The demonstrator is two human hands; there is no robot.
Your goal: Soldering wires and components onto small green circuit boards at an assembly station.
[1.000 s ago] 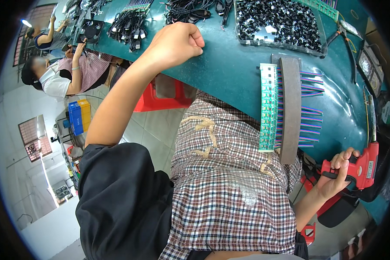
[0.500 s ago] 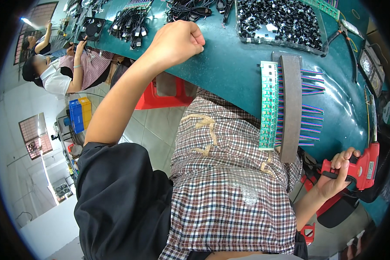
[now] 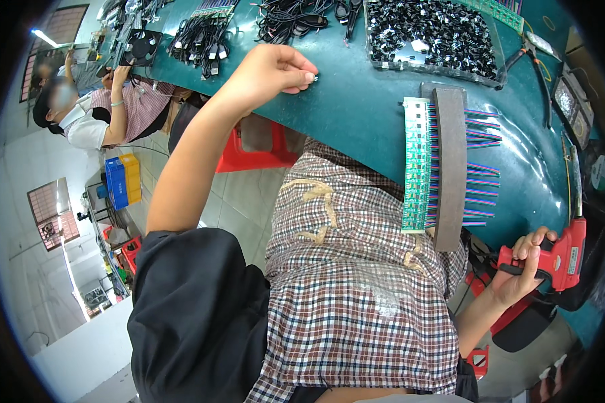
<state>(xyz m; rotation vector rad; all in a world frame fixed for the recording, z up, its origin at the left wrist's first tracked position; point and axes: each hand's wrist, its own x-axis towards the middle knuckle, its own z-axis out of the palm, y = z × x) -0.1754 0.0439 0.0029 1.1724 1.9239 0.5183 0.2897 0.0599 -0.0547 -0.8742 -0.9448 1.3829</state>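
My left hand (image 3: 270, 75) is closed in a pinch above the green table; a tiny pale piece (image 3: 316, 78) shows at the thumb tip, too small to name. My right hand (image 3: 517, 269) is wrapped round the handle of a red soldering gun (image 3: 570, 255), its metal tip pointing up toward the table. Between the hands, a panel of small green circuit boards (image 3: 416, 168) lies at the table's front edge. Thin coloured wires (image 3: 482, 171) run out from its right side, under a long brown bar (image 3: 450, 168) resting across them.
A clear tray (image 3: 444, 72) of small black parts stands at the back. Bundles of black cables (image 3: 205, 43) lie at the back left. Pliers (image 3: 539, 74) and a framed item (image 3: 575, 104) are at the right. A co-worker (image 3: 101, 111) sits at the left, near a red stool (image 3: 255, 158).
My left hand has dropped slightly nearer to me and turned, so the pale piece at its fingertips now shows. My right hand and the soldering gun have hardly moved.
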